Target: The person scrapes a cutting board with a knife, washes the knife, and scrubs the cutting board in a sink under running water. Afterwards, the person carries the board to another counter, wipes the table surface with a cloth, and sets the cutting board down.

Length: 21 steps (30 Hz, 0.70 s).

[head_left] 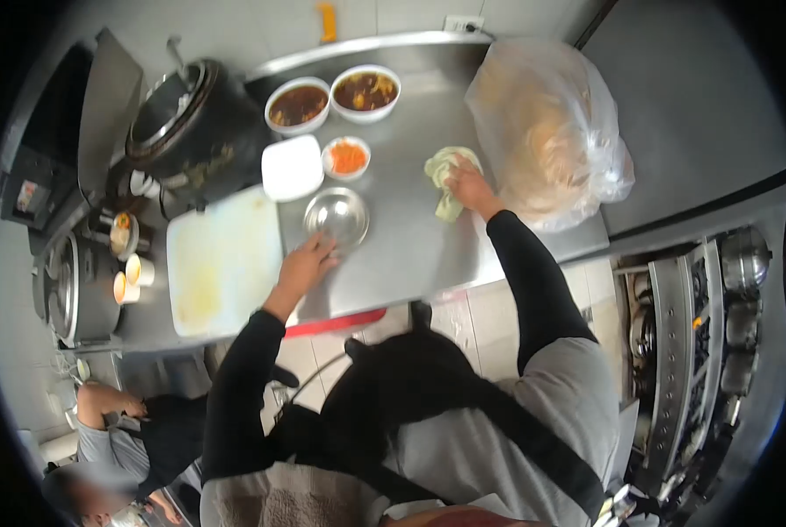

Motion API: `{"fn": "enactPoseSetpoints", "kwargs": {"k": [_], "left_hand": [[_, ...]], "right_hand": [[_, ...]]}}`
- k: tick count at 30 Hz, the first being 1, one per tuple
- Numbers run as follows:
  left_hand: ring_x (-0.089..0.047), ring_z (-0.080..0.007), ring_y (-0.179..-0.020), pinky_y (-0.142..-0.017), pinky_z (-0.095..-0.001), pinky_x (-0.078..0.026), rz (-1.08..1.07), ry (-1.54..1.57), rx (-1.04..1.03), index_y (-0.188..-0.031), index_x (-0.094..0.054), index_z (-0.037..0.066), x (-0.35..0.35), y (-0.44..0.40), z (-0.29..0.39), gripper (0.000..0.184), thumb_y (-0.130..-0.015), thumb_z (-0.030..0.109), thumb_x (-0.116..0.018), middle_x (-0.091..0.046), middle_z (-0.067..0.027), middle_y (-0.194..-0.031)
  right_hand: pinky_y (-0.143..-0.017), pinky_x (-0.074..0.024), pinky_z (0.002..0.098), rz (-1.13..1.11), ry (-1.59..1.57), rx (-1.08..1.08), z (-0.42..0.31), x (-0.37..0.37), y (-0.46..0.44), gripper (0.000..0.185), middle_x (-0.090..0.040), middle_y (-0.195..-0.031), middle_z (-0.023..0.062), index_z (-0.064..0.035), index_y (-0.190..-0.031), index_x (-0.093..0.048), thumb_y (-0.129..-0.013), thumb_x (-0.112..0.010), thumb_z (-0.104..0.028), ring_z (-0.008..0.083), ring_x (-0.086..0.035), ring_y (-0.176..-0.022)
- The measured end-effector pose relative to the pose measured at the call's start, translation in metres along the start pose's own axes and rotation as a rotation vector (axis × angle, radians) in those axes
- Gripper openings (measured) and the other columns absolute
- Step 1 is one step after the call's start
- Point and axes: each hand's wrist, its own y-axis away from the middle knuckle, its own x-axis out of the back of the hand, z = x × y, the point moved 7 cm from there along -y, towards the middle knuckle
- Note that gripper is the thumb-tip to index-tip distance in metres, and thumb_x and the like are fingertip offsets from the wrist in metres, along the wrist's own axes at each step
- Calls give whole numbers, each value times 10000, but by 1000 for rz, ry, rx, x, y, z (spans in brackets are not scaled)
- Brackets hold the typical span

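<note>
My left hand is at the near edge of a round metal bowl, its fingers apart and touching the rim. To the right, my right hand grips a pale green cloth that lies bunched on the steel counter. Behind the metal bowl are a small bowl of chopped orange food and a white square dish. Farther back, two white bowls of dark broth stand side by side.
A stained white cutting board lies left of my left hand. Large dark pots stand at the far left. A big plastic bag sits right of the cloth. Another person is at the lower left.
</note>
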Motion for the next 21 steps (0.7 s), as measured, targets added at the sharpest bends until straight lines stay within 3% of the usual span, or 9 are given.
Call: {"fn": "enactPoseSetpoints", "kwargs": {"k": [3, 6, 7, 10, 11, 13, 14, 18, 21], "left_hand": [[-648, -369, -988, -849, -450, -532, 129, -28, 35, -1241, -654, 144, 1, 11, -16, 363, -909, 291, -660, -609, -143, -1258], [-645, -372, -971, -843, -443, -528, 237, -3, 96, -1174, -686, 115, 10, 32, -18, 301, -912, 261, -651, -645, -152, -1177], [-646, -370, -976, -846, -441, -525, 183, -46, 131, -1160, -694, 111, 6, 39, -25, 289, -910, 251, -649, -648, -156, -1175], [-652, -364, -975, -837, -453, -523, 154, -138, 104, -1149, -700, 96, 4, 45, -46, 299, -884, 234, -673, -648, -175, -1174], [-654, -362, -951, -833, -458, -520, 239, -94, 122, -1145, -700, 85, 24, 39, -33, 323, -862, 242, -695, -651, -175, -1154], [-661, -347, -902, -806, -451, -523, 374, -82, 114, -1142, -700, 69, 60, 46, 6, 357, -832, 244, -731, -655, -169, -1121], [-665, -332, -878, -783, -438, -529, 448, -115, 83, -1142, -700, 64, 72, 46, 21, 365, -825, 238, -745, -657, -163, -1108], [-670, -253, -796, -683, -358, -534, 450, 428, -38, -1152, -695, 55, 59, 32, 58, 361, -832, 204, -770, -655, -149, -1081], [-682, -221, -883, -728, -312, -552, 47, 701, -130, -1223, -665, 61, 9, 6, 72, 424, -844, 210, -783, -650, -143, -1150]], "right_hand": [[-1155, -273, 543, 78, 205, -212, 75, 4, -71, 474, -469, -1442, 250, 3, -1326, -554, -941, -516, -271, 478, -332, -1396], [-1143, -276, 548, 173, 73, -525, 19, -4, -58, 461, -509, -1366, 274, 50, -1285, -550, -941, -476, -248, 458, -406, -1332], [-993, -389, 537, 480, 243, -390, -22, -12, -37, 428, -549, -1234, 267, 22, -1205, -582, -841, -525, -196, 422, -511, -1119], [-982, -376, 569, 585, 105, -23, -131, -72, 37, 445, -550, -1243, 274, 61, -1192, -583, -802, -556, -152, 426, -506, -1162], [-976, -383, 571, 119, -289, 105, -155, -107, 56, 428, -579, -1239, 221, 8, -1193, -619, -786, -548, -104, 378, -512, -1197], [-981, -409, 475, -24, -263, 514, -230, -45, 125, 448, -611, -1240, 77, -228, -1194, -673, -800, -539, -64, 304, -523, -1204], [-993, -411, 451, -60, -300, 567, -225, -54, 147, 442, -606, -1262, 69, -244, -1185, -681, -792, -560, -82, 292, -514, -1222], [-949, -450, 476, 267, -219, 84, -116, 2, 200, 409, -659, -1122, 158, -159, -1150, -693, -749, -631, -115, 364, -591, -1112], [-875, -492, 441, 455, -154, -562, -36, 29, 243, 329, -670, -1013, 199, -65, -1088, -680, -764, -624, -85, 373, -637, -963]]}}
